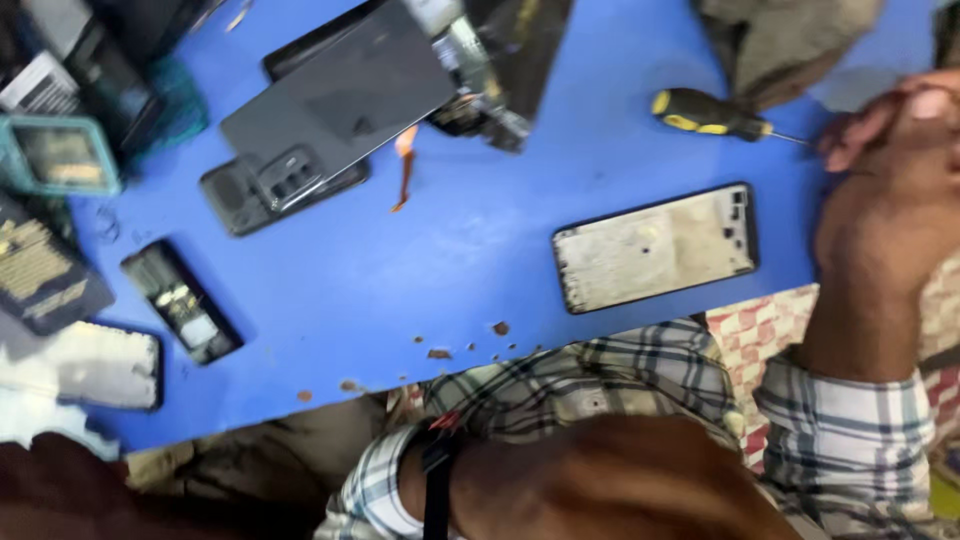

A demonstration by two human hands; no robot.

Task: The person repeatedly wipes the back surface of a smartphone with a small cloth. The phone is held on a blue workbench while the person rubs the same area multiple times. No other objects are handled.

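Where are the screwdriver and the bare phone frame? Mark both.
screwdriver (705, 113), head view, on its black and yellow handle.
phone frame (655, 247), head view, on the pale middle of its inner plate.

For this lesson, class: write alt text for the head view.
A right hand touches the tip of a yellow-and-black screwdriver on a blue table, beside an opened phone frame. The left hand is low and close to the camera; phone parts lie at left.

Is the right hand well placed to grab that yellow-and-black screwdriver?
Probably yes. The right hand sits at the tip end of the screwdriver, with only bare blue table around. Whether its fingers already touch the tip, I cannot tell.
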